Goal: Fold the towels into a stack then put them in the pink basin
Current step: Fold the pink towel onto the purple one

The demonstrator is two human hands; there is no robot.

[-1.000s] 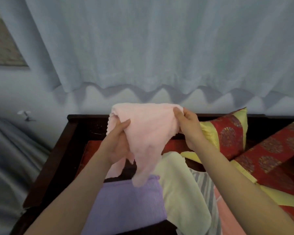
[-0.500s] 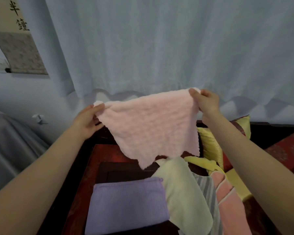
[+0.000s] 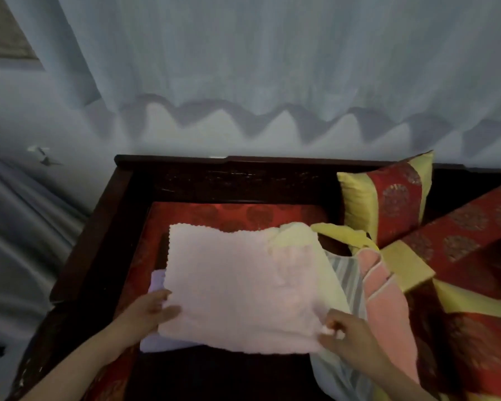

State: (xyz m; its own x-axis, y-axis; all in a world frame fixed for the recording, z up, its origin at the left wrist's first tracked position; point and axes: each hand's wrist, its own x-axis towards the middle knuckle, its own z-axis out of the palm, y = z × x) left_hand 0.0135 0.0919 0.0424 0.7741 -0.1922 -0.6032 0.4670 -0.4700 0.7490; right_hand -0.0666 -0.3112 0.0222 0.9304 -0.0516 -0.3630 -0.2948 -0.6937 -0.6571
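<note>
A pale pink towel (image 3: 243,287) lies spread flat over the folded purple towel (image 3: 158,279), which shows only at its left edge and near corner. My left hand (image 3: 149,312) holds the pink towel's near left edge. My right hand (image 3: 344,337) pinches its near right corner. A cream towel (image 3: 295,234) peeks out behind and to the right of it. Beside that lie a striped grey towel (image 3: 346,273) and a salmon pink towel (image 3: 388,308). The pink basin is not in view.
The towels rest on a red patterned cushion (image 3: 237,214) inside a dark wooden bench frame (image 3: 223,175). Red and yellow pillows (image 3: 388,198) fill the right side. A pale curtain (image 3: 272,68) hangs behind, and grey cloth (image 3: 18,221) lies at the left.
The pink towel was held up spread in the air; both hands have brought it down and laid it flat over the purple towel. The view has tilted downward.
</note>
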